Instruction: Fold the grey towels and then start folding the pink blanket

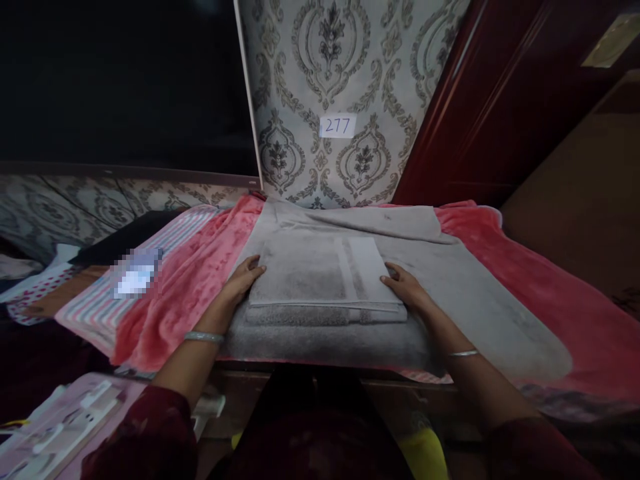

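A grey folded towel [305,270] with a paler band near its right end lies in several layers in front of me. Its left edge is between the fingers and thumb of my left hand [243,280], which wears a bangle at the wrist. On the opposite edge, my right hand [406,287] grips the towel the same way, fingertips partly hidden at the side. Beneath the folded towel spreads a larger grey cloth [480,313], its far part doubled over in a loose fold.
A pink-red plush blanket [200,267] covers the surface under the grey cloth. To the left are a striped cloth [95,303], a blurred bright device [135,273] and a large dark screen [120,87]. A numbered paper label [338,125] is on the patterned wall; dark red woodwork [465,113] stands right.
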A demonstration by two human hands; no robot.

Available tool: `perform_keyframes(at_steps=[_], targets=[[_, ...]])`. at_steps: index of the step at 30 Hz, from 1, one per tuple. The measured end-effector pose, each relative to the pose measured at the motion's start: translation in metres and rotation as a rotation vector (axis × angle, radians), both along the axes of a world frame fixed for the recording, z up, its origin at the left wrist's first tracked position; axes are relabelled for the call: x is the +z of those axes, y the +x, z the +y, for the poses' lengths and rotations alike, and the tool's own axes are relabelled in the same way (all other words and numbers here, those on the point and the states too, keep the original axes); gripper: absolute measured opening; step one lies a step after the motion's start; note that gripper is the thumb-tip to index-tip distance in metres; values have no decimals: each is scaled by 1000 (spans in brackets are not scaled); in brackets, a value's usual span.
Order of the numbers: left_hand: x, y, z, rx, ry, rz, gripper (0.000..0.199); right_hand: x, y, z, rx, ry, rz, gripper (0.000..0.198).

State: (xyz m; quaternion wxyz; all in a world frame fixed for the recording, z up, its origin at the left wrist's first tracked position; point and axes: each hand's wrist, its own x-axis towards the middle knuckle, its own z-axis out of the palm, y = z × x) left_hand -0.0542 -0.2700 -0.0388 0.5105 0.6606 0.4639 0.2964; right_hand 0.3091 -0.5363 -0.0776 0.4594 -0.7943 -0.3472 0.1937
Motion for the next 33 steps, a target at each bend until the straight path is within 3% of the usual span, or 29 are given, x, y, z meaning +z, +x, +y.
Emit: perform_keyframes(at_steps=[3, 6, 10, 13, 17, 22, 26, 30, 33], targets=[[16, 5, -10, -4, 374, 233, 68, 23, -18, 23, 12, -144, -428, 60], [26, 21, -29, -193, 702, 417, 70, 47, -63, 67, 207, -129, -679, 61], [20, 40, -63, -372, 813, 717, 72, 54, -136, 116, 472, -180, -828, 64], [9, 41, -78, -413, 831, 864, 72, 43, -161, 125, 594, -255, -874, 62], [1, 35, -77, -423, 858, 906, 72, 33, -138, 117, 615, -293, -877, 65], [0, 35, -74, -401, 870, 866, 71, 31, -71, 97, 396, -400, -830, 68], [0, 36, -76, -404, 861, 847, 70, 22, -31, 77, 260, -409, -745, 65], [2, 34, -74, -398, 857, 813, 70, 17, -17, 59, 182, -401, -665, 63], [10, 32, -76, -397, 841, 798, 68, 25, -22, 52, 159, -434, -674, 61]])
